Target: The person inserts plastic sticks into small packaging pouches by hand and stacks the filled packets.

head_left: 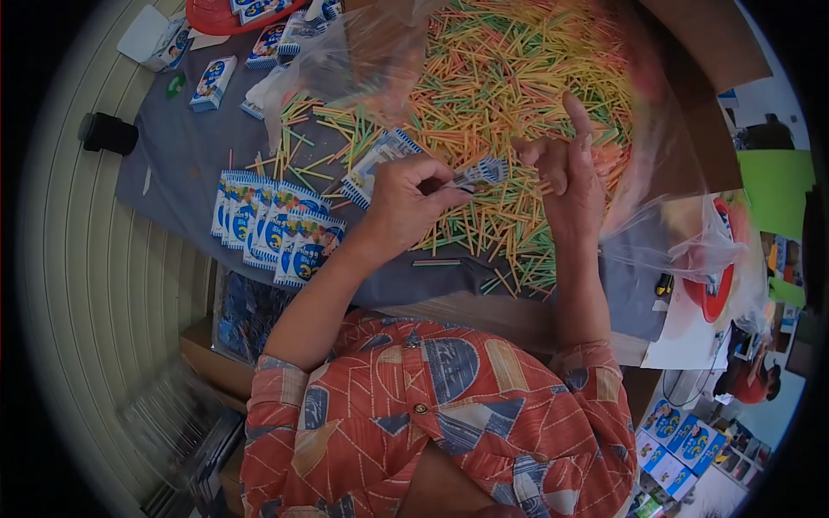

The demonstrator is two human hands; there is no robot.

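My left hand pinches a small blue-and-white packet by its edge, over a big heap of thin coloured sticks in orange, yellow and green. To its right, my right hand is raised over the same heap, index finger stretched out and the other fingers loosely bent and apart. Nothing shows in its grasp. Just beyond my left wrist lies another packet, partly covered by the hand. Several printed packets overlap in a row on the grey cloth, left of my left forearm.
Clear plastic sheeting and a cardboard box wall border the heap. More packets lie at the far left near a red basket. Another red basket stands right. A dark cylinder sits by the slatted wall.
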